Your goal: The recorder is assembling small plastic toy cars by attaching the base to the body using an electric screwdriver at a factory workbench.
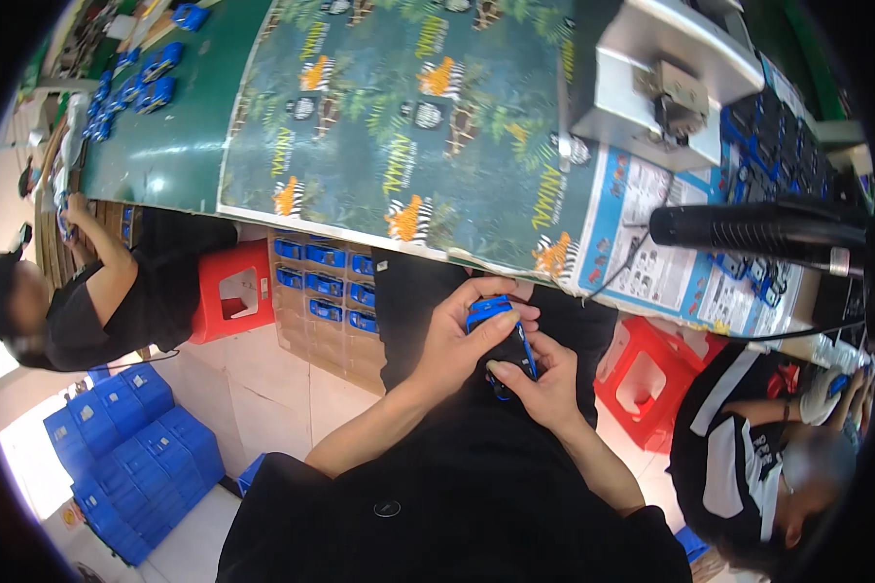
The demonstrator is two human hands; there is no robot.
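Close to my body, below the table's near edge, both hands are closed on a small blue-and-black toy car. The fingers of my left hand wrap round its blue body, with the thumb laid across it. My right hand grips the lower, black part, thumb pressed on it and fingers along the blue side. Whether the body and the black part are joined cannot be told, as my fingers hide much of both.
A patterned sheet covers the table. At right stand a white metal fixture, a black cylindrical tool and several blue-black car parts. More blue cars lie far left. Co-workers sit on both sides; red stools and blue bins stand nearby.
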